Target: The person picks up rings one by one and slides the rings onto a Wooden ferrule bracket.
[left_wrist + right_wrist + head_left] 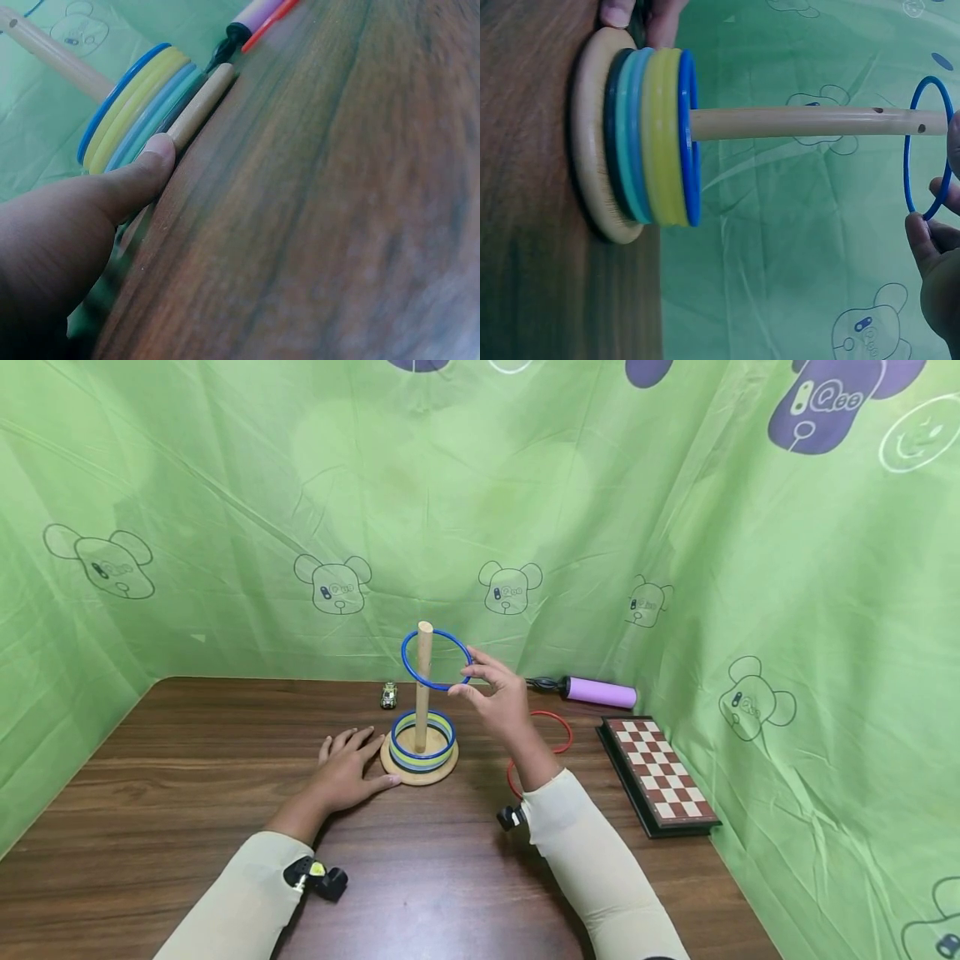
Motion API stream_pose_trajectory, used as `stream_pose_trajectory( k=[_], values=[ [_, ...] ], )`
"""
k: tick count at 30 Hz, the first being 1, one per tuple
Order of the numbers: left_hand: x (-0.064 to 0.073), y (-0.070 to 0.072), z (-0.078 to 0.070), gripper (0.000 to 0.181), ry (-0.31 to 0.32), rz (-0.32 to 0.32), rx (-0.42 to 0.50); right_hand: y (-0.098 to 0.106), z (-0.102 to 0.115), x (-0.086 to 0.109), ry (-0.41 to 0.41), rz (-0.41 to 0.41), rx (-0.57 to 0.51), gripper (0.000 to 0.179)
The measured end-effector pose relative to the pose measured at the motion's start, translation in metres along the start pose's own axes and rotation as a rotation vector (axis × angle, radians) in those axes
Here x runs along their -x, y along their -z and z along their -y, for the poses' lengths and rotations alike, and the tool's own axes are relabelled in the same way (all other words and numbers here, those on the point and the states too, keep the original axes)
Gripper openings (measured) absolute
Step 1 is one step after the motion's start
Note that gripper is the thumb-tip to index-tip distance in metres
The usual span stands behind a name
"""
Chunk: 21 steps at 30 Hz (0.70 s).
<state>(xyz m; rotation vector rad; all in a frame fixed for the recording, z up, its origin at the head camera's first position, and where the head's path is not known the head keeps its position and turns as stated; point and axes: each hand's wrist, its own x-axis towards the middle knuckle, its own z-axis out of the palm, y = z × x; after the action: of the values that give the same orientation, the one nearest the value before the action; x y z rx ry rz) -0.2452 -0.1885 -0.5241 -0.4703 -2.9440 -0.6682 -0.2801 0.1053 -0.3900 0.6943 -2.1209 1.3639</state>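
My right hand (498,697) pinches a blue ring (405,658) between thumb and fingers at its right side. The ring is tilted and surrounds the wooden peg (423,697) near its top. Round the foot of the peg lies a stack of rings, with blue (685,180) uppermost, then yellow (662,150), light blue, teal and a dark one below. My left hand (345,774) rests at the left of the round wooden base (427,779). Its thumb (159,150) touches the base's edge, and its fingers are spread on the tabletop.
Two red rings (564,722) lie right of the base, partly behind my right arm. Farther right sits a chessboard (660,772). A purple hand pump (600,692) and a small toy car (388,695) are near the back edge, before a green curtain (420,485).
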Motion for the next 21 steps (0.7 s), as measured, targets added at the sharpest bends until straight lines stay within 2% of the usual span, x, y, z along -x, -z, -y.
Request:
stream_pose_trajectory(
  k=[21],
  values=[
    [0.000, 0.000, -0.001, 0.099, -0.001, 0.003, 0.002, -0.008, -0.021, 0.025, -0.118, 0.163, 0.127, 0.033]
  ],
)
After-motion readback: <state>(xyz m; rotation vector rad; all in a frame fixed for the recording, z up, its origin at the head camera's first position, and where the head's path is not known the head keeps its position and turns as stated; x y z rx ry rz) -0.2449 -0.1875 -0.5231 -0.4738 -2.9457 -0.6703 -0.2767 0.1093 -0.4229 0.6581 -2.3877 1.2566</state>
